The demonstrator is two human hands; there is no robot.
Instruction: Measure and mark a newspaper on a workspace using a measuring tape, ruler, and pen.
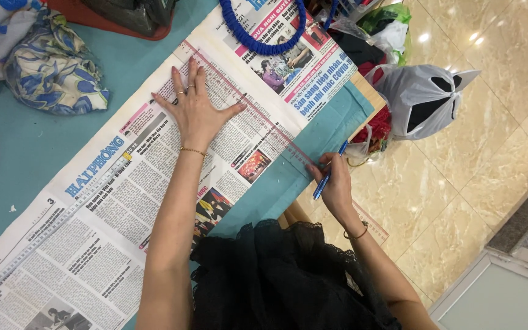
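Observation:
My left hand (195,109) lies flat with fingers spread on a sheet of newspaper (105,208), pressing down a long clear ruler (258,119) that runs diagonally across the paper and past the table edge. My right hand (335,183) grips a blue pen (330,170), its tip at the ruler's lower end near the newspaper's edge. The newspaper lies on a teal table surface (25,153). Both wrists wear thin bracelets.
A blue ruffled loop (263,44) rests on the newspaper's far end. Floral fabric (53,70) lies bunched at the upper left. A white plastic bag (423,98) and other bags stand on the beige tiled floor (478,159) at right. Black ruffled clothing (276,275) fills the foreground.

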